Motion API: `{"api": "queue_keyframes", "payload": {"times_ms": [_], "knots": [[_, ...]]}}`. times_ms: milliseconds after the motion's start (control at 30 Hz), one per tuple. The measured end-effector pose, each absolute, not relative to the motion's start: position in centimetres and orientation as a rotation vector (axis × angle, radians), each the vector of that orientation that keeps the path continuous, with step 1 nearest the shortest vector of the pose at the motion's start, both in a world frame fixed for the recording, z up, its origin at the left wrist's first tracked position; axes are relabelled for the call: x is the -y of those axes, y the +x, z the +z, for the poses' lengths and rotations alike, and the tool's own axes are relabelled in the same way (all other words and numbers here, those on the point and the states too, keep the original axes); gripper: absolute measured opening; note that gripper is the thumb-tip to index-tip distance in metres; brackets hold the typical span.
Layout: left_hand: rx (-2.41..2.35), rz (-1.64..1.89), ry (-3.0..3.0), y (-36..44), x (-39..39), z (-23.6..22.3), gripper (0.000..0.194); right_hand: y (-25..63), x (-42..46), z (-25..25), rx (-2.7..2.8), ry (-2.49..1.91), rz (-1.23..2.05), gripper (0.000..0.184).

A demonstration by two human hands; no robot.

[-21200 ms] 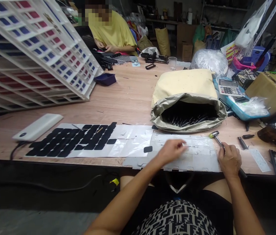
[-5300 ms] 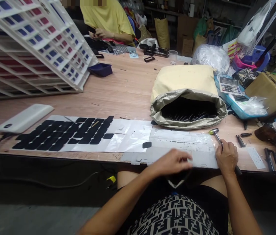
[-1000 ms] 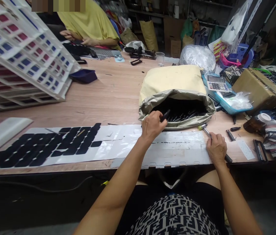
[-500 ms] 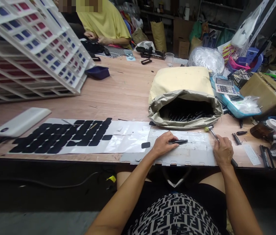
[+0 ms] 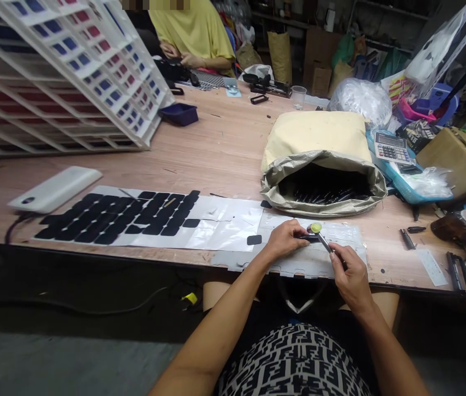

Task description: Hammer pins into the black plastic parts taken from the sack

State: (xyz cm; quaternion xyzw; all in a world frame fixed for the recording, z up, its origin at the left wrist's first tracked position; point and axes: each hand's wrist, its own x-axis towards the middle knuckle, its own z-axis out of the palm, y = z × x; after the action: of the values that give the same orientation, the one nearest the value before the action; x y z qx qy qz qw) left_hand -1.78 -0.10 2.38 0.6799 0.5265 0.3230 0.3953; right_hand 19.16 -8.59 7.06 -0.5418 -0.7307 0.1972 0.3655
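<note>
My left hand [image 5: 285,238] is closed on a slim black pen-like piece [image 5: 309,237], pressing it to the clear mat [image 5: 239,262] at the table's front edge. My right hand [image 5: 349,268] grips a small hammer [image 5: 324,242] by its metal shaft. The hammer's yellow-green face is over the black piece, close to my left fingertips; whether it touches cannot be made out. Just behind my hands lies a cream sack [image 5: 313,132], its mouth toward me, with many thin black pieces inside. To the left, a white sheet [image 5: 226,217] carries rows of black rounded pads [image 5: 104,217].
A white plastic crate [image 5: 133,118] leans at left, beside a purple tray [image 5: 180,113]. A white device [image 5: 55,190] with a cable sits at front left. At right are a calculator [image 5: 392,147], a blue basket [image 5: 422,190] and a jar [image 5: 449,226]. A yellow-shirted person [image 5: 193,33] works across.
My right hand has moved left with the hammer, bringing its head from the mat's right side onto the black piece. My left hand keeps its hold. The whole view has shifted slightly.
</note>
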Motion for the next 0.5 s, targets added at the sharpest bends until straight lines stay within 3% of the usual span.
{"api": "queue_keyframes", "payload": {"times_ms": [500], "knots": [[-1.345, 0.820, 1.705, -1.8, 0.2, 2.5, 0.018, 20.4, 8.8, 6.6, 1.931, -1.489, 0.406, 0.027]]}}
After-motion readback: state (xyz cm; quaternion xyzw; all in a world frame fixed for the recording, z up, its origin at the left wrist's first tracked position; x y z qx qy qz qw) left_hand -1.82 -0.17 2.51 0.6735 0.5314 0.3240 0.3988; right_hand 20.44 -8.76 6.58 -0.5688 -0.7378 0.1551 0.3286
